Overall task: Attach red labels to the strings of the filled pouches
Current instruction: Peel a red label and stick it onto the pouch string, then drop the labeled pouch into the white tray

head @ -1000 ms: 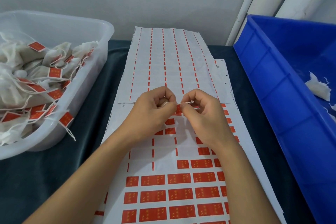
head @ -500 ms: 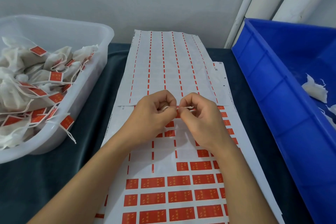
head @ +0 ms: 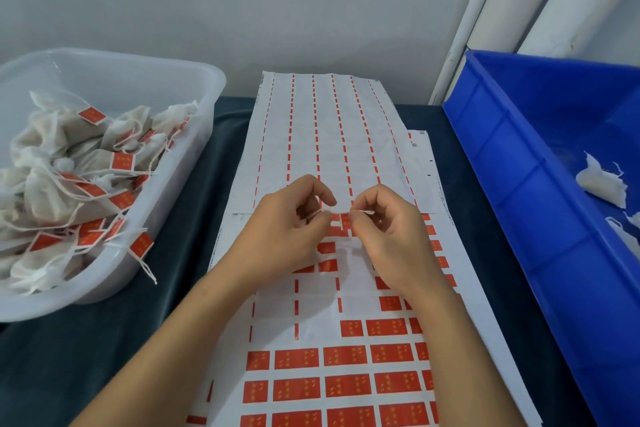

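String (head: 341, 212) stretched taut btwn both hands, over the label sheet (head: 346, 371) mid-surface. Left hand (head: 289, 237) pinches one end, right hand (head: 388, 236) pinches the other, fingers curled. Red label (head: 345, 221) just under the string. Tagged pouches (head: 69, 184) piled in clear tub (head: 194, 87) at left; blue bin (head: 519, 201) at right.

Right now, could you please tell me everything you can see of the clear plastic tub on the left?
The clear plastic tub is a translucent, whitish rectangular basin with rounded corners and a rolled rim. It sits upright on the dark cloth, left of the label sheets, and its left part runs out of view. It holds a heap of white fabric pouches with strings, many bearing red labels. One labelled string hangs over its near rim. Neither hand touches it.
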Action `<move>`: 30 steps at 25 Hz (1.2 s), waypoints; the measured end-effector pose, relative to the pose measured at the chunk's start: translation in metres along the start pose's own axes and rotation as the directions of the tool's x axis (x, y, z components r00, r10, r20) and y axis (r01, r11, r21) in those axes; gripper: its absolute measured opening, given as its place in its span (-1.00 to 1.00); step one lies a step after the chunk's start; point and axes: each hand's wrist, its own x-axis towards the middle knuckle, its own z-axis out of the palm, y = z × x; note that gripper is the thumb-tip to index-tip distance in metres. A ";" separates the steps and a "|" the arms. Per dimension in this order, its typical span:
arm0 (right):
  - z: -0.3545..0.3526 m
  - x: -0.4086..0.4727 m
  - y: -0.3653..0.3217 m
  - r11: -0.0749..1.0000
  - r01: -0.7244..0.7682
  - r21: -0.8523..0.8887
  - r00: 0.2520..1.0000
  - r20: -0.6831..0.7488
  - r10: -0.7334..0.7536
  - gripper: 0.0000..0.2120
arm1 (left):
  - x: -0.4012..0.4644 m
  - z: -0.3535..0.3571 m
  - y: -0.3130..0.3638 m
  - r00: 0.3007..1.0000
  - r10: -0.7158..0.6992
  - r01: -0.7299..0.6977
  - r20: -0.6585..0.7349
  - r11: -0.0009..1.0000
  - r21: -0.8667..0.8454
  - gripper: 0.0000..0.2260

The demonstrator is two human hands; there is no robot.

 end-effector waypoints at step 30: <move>0.178 0.080 -0.170 0.819 0.499 -0.282 0.816 0.470 -0.335 -0.74 | -0.033 -0.232 0.023 0.940 0.156 0.156 -0.305 0.596 0.787 -0.87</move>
